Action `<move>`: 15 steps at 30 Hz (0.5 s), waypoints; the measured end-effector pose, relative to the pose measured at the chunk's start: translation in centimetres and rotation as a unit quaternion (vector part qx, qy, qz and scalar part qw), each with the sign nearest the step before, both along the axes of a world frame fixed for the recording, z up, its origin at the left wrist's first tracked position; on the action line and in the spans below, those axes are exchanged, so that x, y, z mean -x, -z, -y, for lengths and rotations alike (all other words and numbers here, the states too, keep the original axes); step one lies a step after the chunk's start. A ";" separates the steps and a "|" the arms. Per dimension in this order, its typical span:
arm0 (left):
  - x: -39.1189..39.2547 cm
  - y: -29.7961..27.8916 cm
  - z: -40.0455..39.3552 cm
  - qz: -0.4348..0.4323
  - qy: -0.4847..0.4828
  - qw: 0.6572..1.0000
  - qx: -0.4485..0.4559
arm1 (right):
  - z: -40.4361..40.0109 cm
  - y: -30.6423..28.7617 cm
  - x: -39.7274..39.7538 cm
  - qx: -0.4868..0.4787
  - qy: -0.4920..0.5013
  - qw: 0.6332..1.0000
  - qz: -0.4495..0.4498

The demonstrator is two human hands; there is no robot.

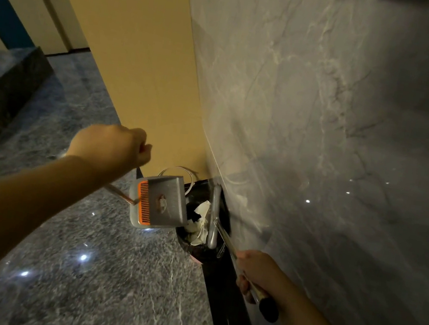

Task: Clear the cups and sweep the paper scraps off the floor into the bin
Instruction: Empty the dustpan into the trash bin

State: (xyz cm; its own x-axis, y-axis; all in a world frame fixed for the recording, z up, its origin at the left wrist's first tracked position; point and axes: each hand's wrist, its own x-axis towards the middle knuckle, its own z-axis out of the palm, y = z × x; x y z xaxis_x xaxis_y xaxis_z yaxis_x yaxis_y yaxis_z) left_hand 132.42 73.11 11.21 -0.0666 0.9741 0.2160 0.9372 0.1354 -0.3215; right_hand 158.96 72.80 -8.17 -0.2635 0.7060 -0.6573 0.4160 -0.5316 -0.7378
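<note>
My left hand (114, 146) grips the top of the handle of a grey dustpan (159, 201) with an orange comb edge. The pan is tilted with its mouth over a dark bin (195, 252) at the foot of the wall. White paper scraps (199, 222) lie inside the bin. My right hand (257, 273) grips the metal handle of a broom (214, 215), whose grey head rests over the bin's right side. A small scrap clings inside the pan.
A grey marble wall (340, 126) rises on the right with a black skirting (228, 319) along its base. A tan panel (132, 37) stands behind the bin. A dark stone block (2, 95) sits at far left on the glossy grey floor (78, 267).
</note>
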 end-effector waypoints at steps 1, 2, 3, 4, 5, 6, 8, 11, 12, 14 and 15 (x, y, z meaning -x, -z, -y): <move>0.4 -0.4 0.3 0.014 0.004 1.000 -0.016 | 0.0 0.0 0.1 0.001 0.000 1.000 0.001; 0.9 -0.6 0.4 0.018 0.002 1.000 -0.023 | 0.0 -0.1 0.1 0.001 0.000 1.000 0.003; 1.2 -0.9 0.3 0.022 0.006 0.999 -0.034 | -0.1 -0.1 0.2 0.001 -0.002 1.000 0.007; 1.2 -1.3 0.3 0.027 0.006 0.999 -0.040 | -0.2 -0.1 0.3 0.001 -0.002 1.000 0.012; 1.2 -1.4 0.2 0.031 0.011 0.998 -0.045 | -0.2 -0.1 0.3 0.006 -0.002 1.000 0.011; 1.0 -1.6 0.0 0.036 0.015 0.998 -0.050 | -0.3 -0.1 0.3 0.023 0.010 1.000 0.005; 0.6 -1.6 -0.4 0.040 0.027 0.997 -0.056 | -0.2 -0.2 0.4 0.022 -0.009 0.999 0.026; -1.4 -0.7 -1.2 0.042 0.037 0.998 -0.026 | -0.1 -0.3 0.3 0.014 0.001 1.000 0.011; -2.3 -0.1 -1.5 0.044 0.037 0.998 -0.012 | -0.1 -0.2 0.3 0.040 0.025 0.999 -0.005; -3.7 1.4 -1.7 0.033 0.044 0.998 0.011 | 0.1 -0.3 0.1 0.075 0.068 0.994 -0.030; -4.2 2.1 -1.8 0.020 0.053 0.998 0.022 | 0.0 -0.3 -0.1 0.090 0.082 0.991 -0.046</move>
